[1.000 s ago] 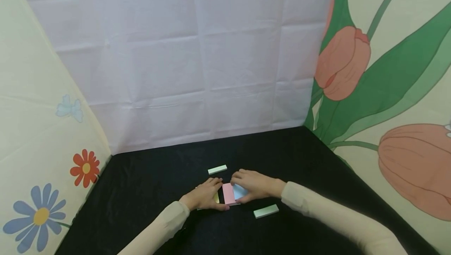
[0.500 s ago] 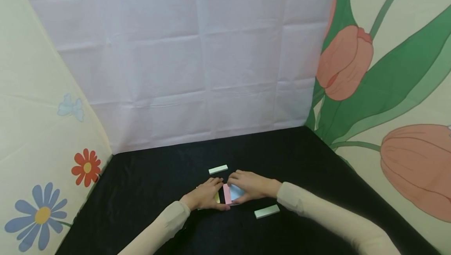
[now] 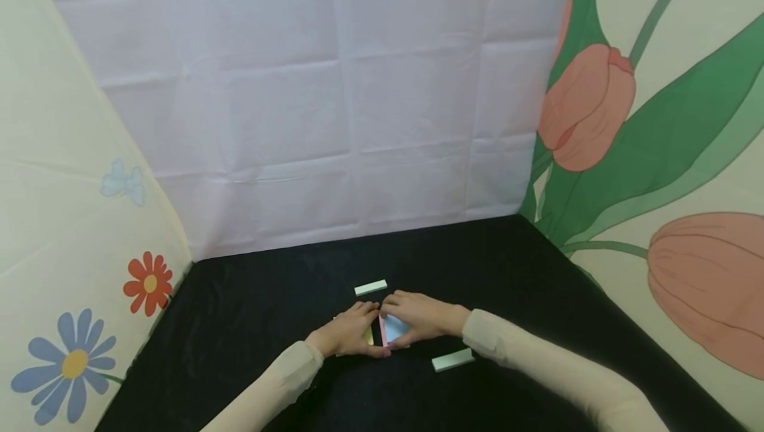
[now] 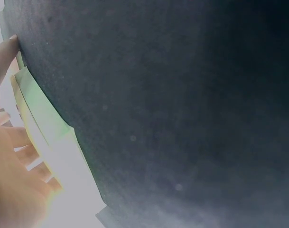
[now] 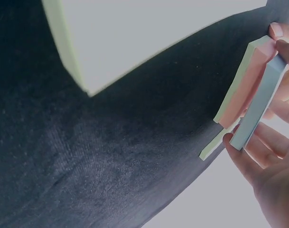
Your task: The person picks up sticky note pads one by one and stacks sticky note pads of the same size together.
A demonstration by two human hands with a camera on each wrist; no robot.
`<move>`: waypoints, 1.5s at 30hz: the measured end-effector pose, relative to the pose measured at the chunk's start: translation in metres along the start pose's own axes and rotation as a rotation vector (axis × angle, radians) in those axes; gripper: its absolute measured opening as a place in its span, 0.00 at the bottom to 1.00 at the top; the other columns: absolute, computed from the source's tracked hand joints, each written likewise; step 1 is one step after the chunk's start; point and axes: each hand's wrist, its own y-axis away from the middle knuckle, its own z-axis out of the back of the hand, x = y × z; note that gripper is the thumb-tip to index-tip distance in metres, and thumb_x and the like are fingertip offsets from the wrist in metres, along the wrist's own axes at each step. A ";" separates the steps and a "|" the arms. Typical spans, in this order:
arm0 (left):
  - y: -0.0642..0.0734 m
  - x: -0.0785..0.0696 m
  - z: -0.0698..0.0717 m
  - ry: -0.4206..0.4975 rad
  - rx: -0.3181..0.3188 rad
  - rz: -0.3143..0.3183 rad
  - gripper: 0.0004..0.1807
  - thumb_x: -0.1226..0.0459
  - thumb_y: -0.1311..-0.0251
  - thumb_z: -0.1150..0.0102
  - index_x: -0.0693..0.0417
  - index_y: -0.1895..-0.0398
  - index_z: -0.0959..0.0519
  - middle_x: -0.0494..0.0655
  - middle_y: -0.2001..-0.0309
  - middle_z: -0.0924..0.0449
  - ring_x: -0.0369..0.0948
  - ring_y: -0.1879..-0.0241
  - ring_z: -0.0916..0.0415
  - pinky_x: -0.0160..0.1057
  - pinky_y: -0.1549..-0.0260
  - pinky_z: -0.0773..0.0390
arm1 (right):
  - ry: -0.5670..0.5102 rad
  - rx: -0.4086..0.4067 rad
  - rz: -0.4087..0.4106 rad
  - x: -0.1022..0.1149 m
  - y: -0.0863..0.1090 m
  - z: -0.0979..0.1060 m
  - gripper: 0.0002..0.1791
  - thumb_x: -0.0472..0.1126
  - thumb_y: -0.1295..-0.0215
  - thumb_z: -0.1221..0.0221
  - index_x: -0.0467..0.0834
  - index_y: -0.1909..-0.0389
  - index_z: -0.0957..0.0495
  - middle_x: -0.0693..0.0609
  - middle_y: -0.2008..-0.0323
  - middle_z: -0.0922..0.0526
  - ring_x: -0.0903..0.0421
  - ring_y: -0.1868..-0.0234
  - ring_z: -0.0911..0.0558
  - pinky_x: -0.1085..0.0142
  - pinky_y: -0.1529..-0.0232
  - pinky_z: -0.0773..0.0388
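Observation:
My right hand [image 3: 426, 316] pinches a flat light-blue block [image 3: 395, 330] by its two ends, thumb nearer me and fingertips at the far end. The blue block overlaps a pink block [image 5: 248, 85], leaving a thin pink strip in the head view; pale green shows beneath the pink in the right wrist view. To the left, my left hand [image 3: 349, 331] spans a yellow block [image 3: 369, 336] between thumb and fingers, covering most of it. A pale green block [image 4: 44, 104] lies under the yellow edge in the left wrist view. A narrow dark gap separates yellow from pink.
One pale green block [image 3: 371, 287] lies beyond the hands on the black cloth [image 3: 286, 292]. Another pale green block [image 3: 453, 360] lies nearer, below my right wrist. A white sheet [image 3: 298, 87] hangs behind, with flower-printed cloth [image 3: 686, 153] at the sides.
My right hand has slid left with the blue block, covering more of the pink block until only a thin strip shows. My left hand has stayed in place.

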 end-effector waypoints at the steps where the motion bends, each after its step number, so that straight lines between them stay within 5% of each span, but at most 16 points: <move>1: 0.000 0.000 0.000 -0.003 0.000 0.000 0.57 0.26 0.48 0.48 0.55 0.25 0.39 0.51 0.26 0.42 0.48 0.30 0.42 0.59 0.44 0.29 | -0.003 0.006 -0.006 0.000 0.000 0.000 0.32 0.66 0.37 0.41 0.47 0.42 0.25 0.52 0.43 0.24 0.58 0.46 0.27 0.66 0.49 0.25; 45: 0.002 0.000 0.001 0.021 -0.016 -0.028 0.53 0.28 0.46 0.46 0.52 0.26 0.37 0.51 0.27 0.41 0.49 0.31 0.40 0.58 0.45 0.28 | -0.118 0.026 0.001 0.002 -0.005 -0.004 0.30 0.64 0.35 0.40 0.50 0.41 0.26 0.54 0.44 0.24 0.60 0.48 0.27 0.67 0.53 0.26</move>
